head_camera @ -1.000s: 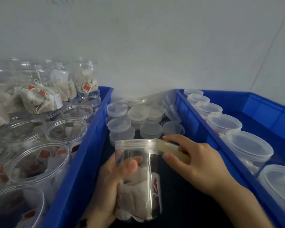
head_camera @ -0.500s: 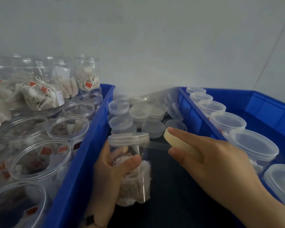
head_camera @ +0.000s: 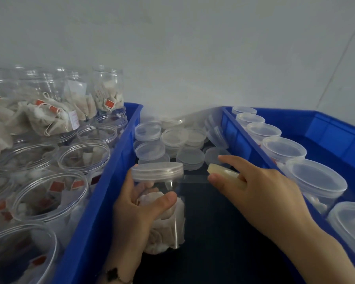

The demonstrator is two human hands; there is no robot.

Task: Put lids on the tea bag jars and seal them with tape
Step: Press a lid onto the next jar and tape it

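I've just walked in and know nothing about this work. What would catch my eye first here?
In the middle, the left hand grips a lidded jar of tea bags, while the right hand pulls clear tape sideways from a tape roll. Open jars crowd the left; loose lids lie behind.

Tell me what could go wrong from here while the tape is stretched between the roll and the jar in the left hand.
1. The stretched tape hangs free between the lid and the tape roll; it could twist or stick to itself.
2. The left hand grips only the jar body, so pulling might tilt it.
3. The right hand sits beside the loose lids and could knock them.
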